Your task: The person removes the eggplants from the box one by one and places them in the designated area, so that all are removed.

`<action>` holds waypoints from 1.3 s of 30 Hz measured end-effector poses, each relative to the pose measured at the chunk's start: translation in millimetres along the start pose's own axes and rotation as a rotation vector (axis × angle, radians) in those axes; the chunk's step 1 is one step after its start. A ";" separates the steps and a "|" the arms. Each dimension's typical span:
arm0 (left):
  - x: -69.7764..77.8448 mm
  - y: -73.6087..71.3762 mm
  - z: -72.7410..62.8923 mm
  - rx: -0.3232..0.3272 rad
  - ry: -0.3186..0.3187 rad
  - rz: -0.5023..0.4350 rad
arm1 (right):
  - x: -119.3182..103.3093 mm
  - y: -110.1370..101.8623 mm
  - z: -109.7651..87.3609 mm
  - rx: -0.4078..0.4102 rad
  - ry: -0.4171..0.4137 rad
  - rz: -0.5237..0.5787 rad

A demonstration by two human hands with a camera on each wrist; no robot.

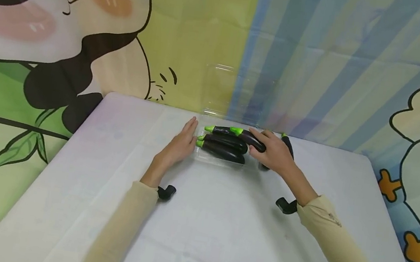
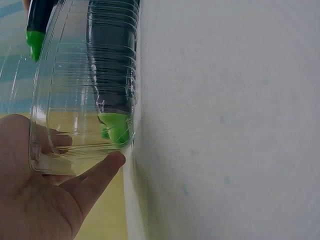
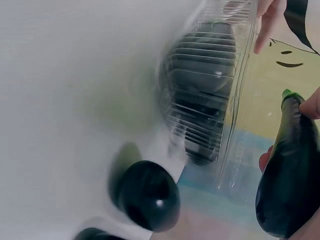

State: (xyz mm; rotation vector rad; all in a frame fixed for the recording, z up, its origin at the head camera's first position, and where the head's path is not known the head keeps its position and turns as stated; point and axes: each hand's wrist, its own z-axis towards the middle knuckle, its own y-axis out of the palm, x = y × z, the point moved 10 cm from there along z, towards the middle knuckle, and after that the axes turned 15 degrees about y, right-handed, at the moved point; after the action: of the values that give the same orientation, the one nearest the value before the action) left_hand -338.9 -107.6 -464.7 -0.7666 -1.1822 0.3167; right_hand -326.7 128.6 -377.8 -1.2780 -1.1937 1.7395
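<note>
Tan sleeves (image 1: 120, 221) are closest to me, stretched over a white table (image 1: 202, 242). Right hand (image 1: 273, 152) has its fingers curled round one eggplant (image 1: 250, 139), green tip poking out past them, held up above a clear plastic box (image 1: 213, 162) with three more eggplants (image 1: 223, 152) in it. Left hand (image 1: 182, 141) just rests straight fingers against the box's left end. Couple of loose eggplants (image 1: 287, 145) lie near the right hand.

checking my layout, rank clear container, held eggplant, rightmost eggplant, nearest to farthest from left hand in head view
1. Clear container, beside the left hand
2. Held eggplant, in the right hand
3. Rightmost eggplant, on the right hand's far side
</note>
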 end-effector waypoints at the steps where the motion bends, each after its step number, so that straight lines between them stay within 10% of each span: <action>1: 0.4 -0.6 0.4 0.001 0.001 -0.001 | 2.8 -2.0 -2.9 0.002 0.010 0.011; 10: 2.3 0.8 0.6 -0.011 0.004 -0.004 | 39.6 -13.4 -32.2 0.035 0.147 0.112; 26: 1.9 -1.0 0.5 0.001 0.000 0.006 | 90.6 -43.8 -66.2 0.369 0.182 0.289; 39: 1.4 0.5 -0.1 -0.005 -0.006 0.009 | 135.4 -41.1 -82.0 0.331 0.460 0.344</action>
State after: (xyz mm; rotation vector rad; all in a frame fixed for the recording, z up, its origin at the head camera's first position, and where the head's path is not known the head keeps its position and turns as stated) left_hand -338.2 -106.5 -464.1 -0.7762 -1.1857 0.3234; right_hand -289.7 287.0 -395.3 -1.6214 -0.4240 1.6540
